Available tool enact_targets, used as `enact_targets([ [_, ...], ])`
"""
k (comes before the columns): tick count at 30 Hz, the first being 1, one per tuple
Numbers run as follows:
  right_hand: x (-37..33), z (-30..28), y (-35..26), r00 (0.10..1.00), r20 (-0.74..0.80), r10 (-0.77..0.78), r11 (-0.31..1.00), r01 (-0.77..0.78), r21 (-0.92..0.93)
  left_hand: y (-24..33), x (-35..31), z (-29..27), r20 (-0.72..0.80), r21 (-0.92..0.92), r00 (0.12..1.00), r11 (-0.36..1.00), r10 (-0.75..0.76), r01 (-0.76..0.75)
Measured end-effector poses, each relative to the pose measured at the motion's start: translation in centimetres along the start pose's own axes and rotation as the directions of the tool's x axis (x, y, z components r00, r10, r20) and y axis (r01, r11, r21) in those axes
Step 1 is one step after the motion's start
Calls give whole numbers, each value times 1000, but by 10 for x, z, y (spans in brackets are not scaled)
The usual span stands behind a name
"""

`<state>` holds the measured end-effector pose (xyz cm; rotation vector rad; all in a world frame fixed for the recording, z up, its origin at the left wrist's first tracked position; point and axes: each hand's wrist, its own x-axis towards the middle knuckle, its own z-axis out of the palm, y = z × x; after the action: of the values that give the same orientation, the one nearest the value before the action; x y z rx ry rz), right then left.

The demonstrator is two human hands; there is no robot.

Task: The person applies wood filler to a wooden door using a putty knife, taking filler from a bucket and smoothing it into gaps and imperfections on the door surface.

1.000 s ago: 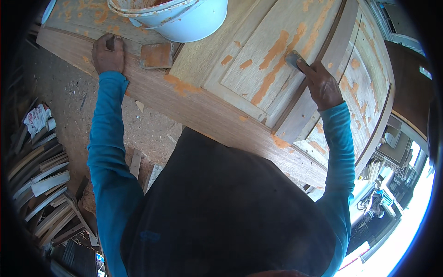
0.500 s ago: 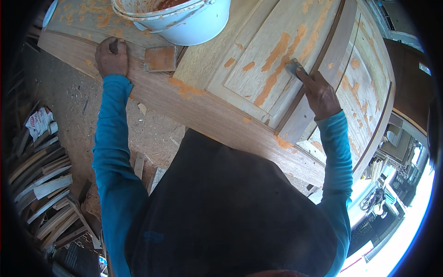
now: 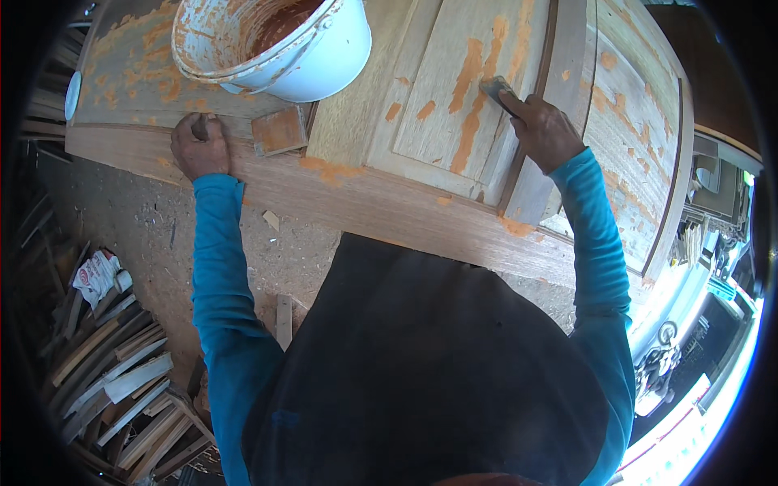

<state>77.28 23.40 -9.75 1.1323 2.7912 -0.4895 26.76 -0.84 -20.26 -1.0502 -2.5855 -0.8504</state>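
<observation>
My right hand (image 3: 547,134) is closed round a putty knife (image 3: 496,86), its flat blade against the wooden panel door (image 3: 421,166) beside a long orange filler streak (image 3: 470,134). My left hand (image 3: 200,147) rests curled on the door's near rail, at the left. A dark spot shows between its thumb and fingers, but what it grips, if anything, cannot be made out. Just right of that hand lies a small square board (image 3: 279,131) smeared with orange filler. Behind the board stands a white bucket (image 3: 336,61), its inside coated with reddish-orange paste.
Scrap wood strips (image 3: 134,381) are heaped on the floor at lower left, with a crumpled white bag (image 3: 96,275) on top. A round white lid (image 3: 73,95) sits at the door's far left edge. A second filler-patched panel (image 3: 636,130) lies at the right.
The whole view has shifted, so the bucket appears lower and farther left. The putty knife stays by the same filler streak while my right forearm tilts more to the left.
</observation>
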Motion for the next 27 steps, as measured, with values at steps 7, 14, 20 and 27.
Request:
enact_targets([
  [7, -102, 3, -40, 857, -198, 477, 812, -343, 472, 38, -5, -14, 52, 20, 964, 965, 260, -261],
  [14, -212, 76, -135, 340, -296, 893, 448, -598, 664, 26, -7, -22, 254, -193, 902, 932, 349, -307],
  [20, -233, 154, -213, 145, -79, 986, 155, -643, 750, 31, -4, -28, 253, -128, 807, 846, 533, -518],
  [27, -246, 249, -225, 208, -136, 969, 238, -611, 755, 18, -2, -23, 272, -167, 822, 866, 500, -471],
])
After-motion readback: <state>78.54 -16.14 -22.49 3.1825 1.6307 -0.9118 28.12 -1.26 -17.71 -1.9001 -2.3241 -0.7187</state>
